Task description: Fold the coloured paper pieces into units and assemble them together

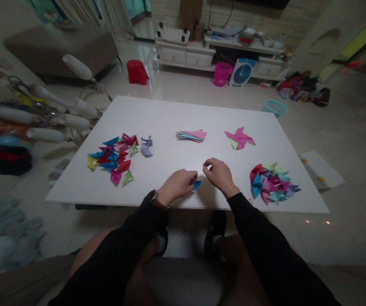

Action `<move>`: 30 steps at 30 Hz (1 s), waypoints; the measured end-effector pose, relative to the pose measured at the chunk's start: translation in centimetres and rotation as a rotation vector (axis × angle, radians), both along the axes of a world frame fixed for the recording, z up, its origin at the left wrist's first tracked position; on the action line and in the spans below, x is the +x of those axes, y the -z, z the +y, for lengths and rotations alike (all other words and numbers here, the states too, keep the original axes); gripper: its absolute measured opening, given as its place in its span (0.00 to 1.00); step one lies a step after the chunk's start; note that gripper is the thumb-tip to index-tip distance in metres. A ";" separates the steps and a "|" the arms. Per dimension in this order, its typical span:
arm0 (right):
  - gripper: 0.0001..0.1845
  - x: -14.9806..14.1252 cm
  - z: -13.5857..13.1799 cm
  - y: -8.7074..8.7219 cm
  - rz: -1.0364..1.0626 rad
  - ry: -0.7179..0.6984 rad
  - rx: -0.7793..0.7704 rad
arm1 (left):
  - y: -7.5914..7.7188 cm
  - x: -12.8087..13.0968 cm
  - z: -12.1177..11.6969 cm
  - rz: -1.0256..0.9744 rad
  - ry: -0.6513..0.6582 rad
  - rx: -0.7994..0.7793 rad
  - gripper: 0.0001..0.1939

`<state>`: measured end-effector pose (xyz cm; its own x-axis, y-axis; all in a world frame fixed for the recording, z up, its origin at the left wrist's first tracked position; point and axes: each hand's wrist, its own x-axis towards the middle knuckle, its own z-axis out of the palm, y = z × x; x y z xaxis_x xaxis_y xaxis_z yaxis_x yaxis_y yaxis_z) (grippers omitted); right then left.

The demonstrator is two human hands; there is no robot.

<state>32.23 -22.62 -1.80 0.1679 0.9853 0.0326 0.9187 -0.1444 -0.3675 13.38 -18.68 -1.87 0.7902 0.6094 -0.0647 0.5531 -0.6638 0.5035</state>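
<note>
A small blue folded-paper piece [197, 185] is pinched between the thumb and fingers of my left hand [179, 183], low over the near part of the white table [166, 114]. Just to its right, my right hand [217, 173] has its fingers curled in with thumb and forefinger close together; nothing shows in them. A pile of colourful folded-paper pieces [111, 157] lies to the left, with lilac pieces [146, 146] beside it. To the right is a second pile of folded paper [273, 182].
Beyond my hands lies a stack of narrow pink and blue paper pieces [191, 135], with a pink and green paper pinwheel [240, 138] to its right. White lamp arms [64, 102] reach in at the left. A red stool [137, 72] and a pink basket [222, 74] stand behind the table.
</note>
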 end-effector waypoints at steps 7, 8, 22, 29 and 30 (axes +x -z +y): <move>0.10 -0.3 0.1 0.4 0.006 -0.011 -0.018 | 1.6 1.0 -2.2 0.195 0.016 0.065 0.11; 0.10 -0.4 0.1 0.5 0.005 -0.018 -0.020 | 1.8 1.0 -2.2 0.210 0.008 0.066 0.11; 0.09 -0.6 -0.1 0.6 0.051 -0.036 0.000 | 1.5 1.1 -1.6 0.294 -0.151 0.077 0.13; 0.09 -0.5 -0.2 0.4 0.055 -0.056 -0.006 | 0.2 -1.8 2.2 0.260 -0.509 0.109 0.17; 0.09 -0.5 -0.2 0.4 0.056 -0.056 -0.004 | 0.1 -2.9 2.8 0.279 -0.587 0.119 0.18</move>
